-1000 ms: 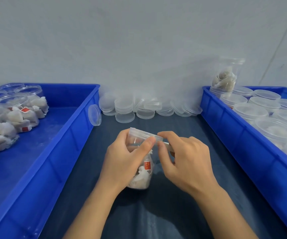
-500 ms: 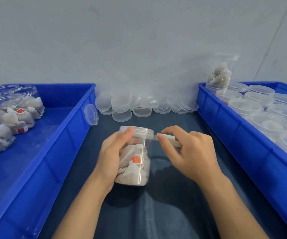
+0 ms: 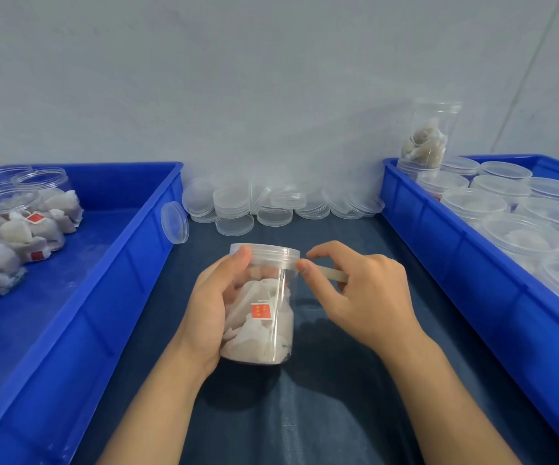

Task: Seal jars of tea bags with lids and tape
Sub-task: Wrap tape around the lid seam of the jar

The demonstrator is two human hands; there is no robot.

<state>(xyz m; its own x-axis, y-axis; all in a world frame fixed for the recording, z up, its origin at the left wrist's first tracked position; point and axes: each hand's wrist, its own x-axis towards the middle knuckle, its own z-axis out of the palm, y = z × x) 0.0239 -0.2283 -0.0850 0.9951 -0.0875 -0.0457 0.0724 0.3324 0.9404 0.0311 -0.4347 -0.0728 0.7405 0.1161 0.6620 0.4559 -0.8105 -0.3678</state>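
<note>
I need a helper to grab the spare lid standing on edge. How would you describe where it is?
Find the left blue bin. Against its outer right wall, near the far corner, leans one clear lid. Unlike the stacked lids by the wall, it stands alone on its edge.

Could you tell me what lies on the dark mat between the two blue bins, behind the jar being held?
In the head view, loose clear lids are piled along the wall between the left bin and right bin, behind the jar.
</note>
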